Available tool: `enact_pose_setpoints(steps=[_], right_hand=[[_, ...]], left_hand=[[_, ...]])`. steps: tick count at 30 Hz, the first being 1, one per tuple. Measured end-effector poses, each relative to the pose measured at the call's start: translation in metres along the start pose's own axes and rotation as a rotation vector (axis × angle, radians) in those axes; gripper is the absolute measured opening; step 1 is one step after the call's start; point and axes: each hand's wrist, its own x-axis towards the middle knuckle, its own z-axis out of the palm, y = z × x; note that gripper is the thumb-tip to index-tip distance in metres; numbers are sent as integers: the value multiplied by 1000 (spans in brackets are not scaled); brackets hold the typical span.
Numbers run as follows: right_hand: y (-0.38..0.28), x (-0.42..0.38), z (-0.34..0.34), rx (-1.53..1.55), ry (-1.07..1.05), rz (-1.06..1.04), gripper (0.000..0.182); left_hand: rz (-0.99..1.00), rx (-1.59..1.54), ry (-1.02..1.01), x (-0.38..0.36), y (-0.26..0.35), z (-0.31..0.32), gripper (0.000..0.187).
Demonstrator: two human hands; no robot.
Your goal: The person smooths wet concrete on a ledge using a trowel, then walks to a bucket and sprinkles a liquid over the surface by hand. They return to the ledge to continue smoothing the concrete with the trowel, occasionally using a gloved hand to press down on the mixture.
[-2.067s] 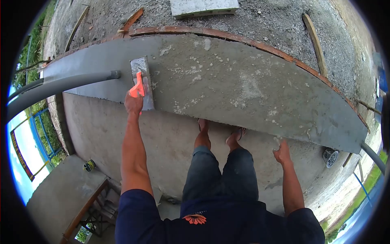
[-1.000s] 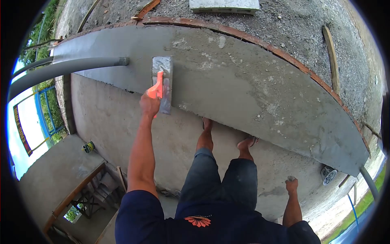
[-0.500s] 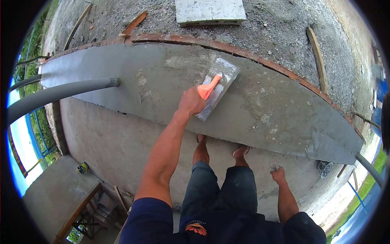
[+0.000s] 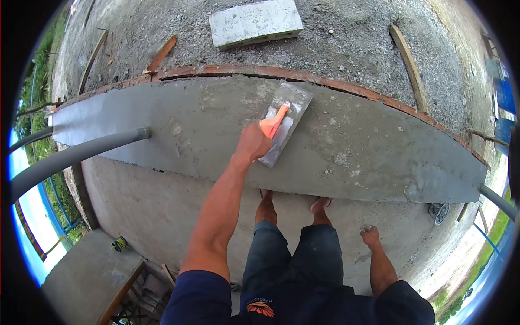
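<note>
My left hand (image 4: 254, 142) is closed round the orange handle of a finishing trowel (image 4: 292, 123). The trowel's metal blade lies on the grey wet concrete strip (image 4: 238, 146), near the strip's far edge. Pale paste smears the top of the blade. Rough patches and small crumbs mark the surface to the right of the blade, while the far left looks smoother. Low at my right side, my right hand (image 4: 370, 237) is closed on a small greyish thing I cannot make out. It hangs apart from the strip.
A reddish wooden board (image 4: 216, 70) borders the strip's far side, with gravel and a concrete block (image 4: 255, 24) beyond. Grey pipes (image 4: 81, 154) rise at the left, another (image 4: 498, 202) at the right. A bucket (image 4: 440, 213) lies near the right end. My feet (image 4: 320, 204) stand at the near edge.
The camera view has shifted, so the block and board appear lower and further left. My left hand has slid the trowel slightly over the concrete. My right hand stays low, its grip unchanged.
</note>
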Motion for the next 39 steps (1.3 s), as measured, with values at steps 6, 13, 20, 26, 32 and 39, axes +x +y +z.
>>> enact_pose_setpoints(steps=[6,13,20,26,32,39], right_hand=[[12,-7,-12,65,22,20,19],[58,4,7,115,-18,87,19],[58,-11,-9,227,26,93,16],[119,-5,-27,342,66,117,13],[109,-18,-28,427,-44,217,16],[70,-16,-44,295,-17,215,18]], left_hand=[[-276,-93,164,9,-84,-78,25],[-133,-77,164,-5,36,57,24],[176,64,-31,-34,99,102,32],[16,58,-26,-2,111,101,18],[67,185,-291,-45,165,142,33],[-69,74,-156,-9,105,90,32]])
